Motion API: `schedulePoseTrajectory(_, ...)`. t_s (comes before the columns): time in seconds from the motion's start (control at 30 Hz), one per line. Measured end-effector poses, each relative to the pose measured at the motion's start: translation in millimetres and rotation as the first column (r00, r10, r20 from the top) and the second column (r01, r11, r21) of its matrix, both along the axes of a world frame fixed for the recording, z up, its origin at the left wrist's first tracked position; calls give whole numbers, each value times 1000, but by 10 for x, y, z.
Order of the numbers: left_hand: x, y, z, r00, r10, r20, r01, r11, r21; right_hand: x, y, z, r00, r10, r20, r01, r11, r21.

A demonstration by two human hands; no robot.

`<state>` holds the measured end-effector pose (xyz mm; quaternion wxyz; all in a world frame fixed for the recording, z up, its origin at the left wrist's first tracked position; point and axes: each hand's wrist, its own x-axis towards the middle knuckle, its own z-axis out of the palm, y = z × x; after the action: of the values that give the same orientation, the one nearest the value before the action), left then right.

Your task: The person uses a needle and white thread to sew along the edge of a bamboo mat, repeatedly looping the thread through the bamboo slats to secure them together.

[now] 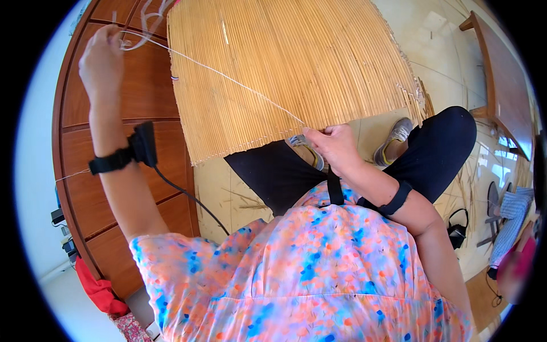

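Observation:
A mat of thin, straw-coloured reeds [285, 62] spreads out in front of me, its near edge above my knees. A thin white cord [228, 76] runs tight and slanting across it. Up at the far left, my left hand [103, 64] is raised beside the mat, fingers closed on the cord's upper end. My right hand [337, 147] pinches the mat's near edge where the cord's lower end meets it. Whether the right fingertips also grip the cord is too small to tell. Loose reed ends stick out at the mat's right corner.
A brown wooden cabinet [125, 157] stands on the left, with a pale translucent strip [149, 31] looped before it. A wooden bench [504, 85] is at the right. Reed scraps [250, 200] litter the tiled floor. A cable [191, 196] hangs from the strapped device [142, 145] on my left forearm.

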<state>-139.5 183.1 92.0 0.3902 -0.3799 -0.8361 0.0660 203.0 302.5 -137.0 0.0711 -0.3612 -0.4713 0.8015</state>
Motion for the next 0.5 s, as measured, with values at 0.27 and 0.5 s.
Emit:
schedulePoseTrajectory(0.27,1861,318,-1384,340,-507,792,671,721,173,59,88,-212,1000,24,10,-25,996,83)
schedulePoseTrajectory(0.5,2021,349,-1771,477,-507,718,723,691,8,50,97,-157,996,46,74,-60,978,201)
